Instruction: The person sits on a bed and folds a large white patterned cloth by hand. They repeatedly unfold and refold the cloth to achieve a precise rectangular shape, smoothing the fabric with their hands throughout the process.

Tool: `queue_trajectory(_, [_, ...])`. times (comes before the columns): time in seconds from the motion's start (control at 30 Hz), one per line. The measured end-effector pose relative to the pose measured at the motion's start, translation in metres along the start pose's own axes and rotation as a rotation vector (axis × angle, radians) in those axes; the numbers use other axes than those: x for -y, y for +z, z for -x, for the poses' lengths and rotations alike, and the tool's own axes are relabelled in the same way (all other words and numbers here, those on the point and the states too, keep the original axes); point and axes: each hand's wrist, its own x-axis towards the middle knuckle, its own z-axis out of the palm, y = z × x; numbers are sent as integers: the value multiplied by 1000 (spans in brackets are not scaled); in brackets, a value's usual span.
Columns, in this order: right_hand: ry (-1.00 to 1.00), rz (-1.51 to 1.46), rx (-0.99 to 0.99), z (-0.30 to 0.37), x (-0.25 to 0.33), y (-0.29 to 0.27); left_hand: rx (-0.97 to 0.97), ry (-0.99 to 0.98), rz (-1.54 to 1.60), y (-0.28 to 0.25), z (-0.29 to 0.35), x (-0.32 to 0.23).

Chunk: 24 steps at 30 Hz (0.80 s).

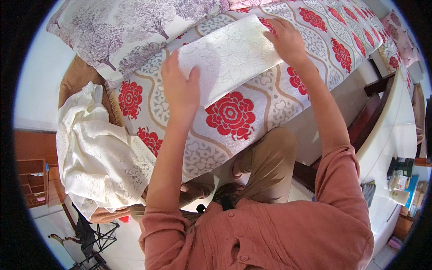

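Folded white cloth (229,58) sits between the left hand (181,89) and right hand (290,45), over a red-flowered cover (230,114); both half-open at its ends, grip unclear. Probably light, soft, floppy: best held by both short edges.

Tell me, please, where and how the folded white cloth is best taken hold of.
I'd grip the folded white cloth by its two short ends, coming from left and right, where the left hand and right hand are. Its flat, oblong shape, longer from side to side, suggests that holding both ends should limit sagging and keep it neat.
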Motion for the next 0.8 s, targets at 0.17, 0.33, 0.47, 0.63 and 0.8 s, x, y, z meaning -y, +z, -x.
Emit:
queue_trajectory(0.17, [-293,29,38,-2,44,44,56,422,-557,52,-34,-3])
queue_trajectory(0.33, [-192,114,271,2,38,78,85,258,-510,89,-25,32])
queue_trajectory(0.47, [-119,-208,237,10,32,75,99,233,-406,82,-20,36])
queue_trajectory(0.63, [340,-979,329,22,19,3,55,184,-90,13,35,18])
queue_trajectory(0.8, [432,-1290,998,54,38,-37,262,301,-119,-5,50,19])
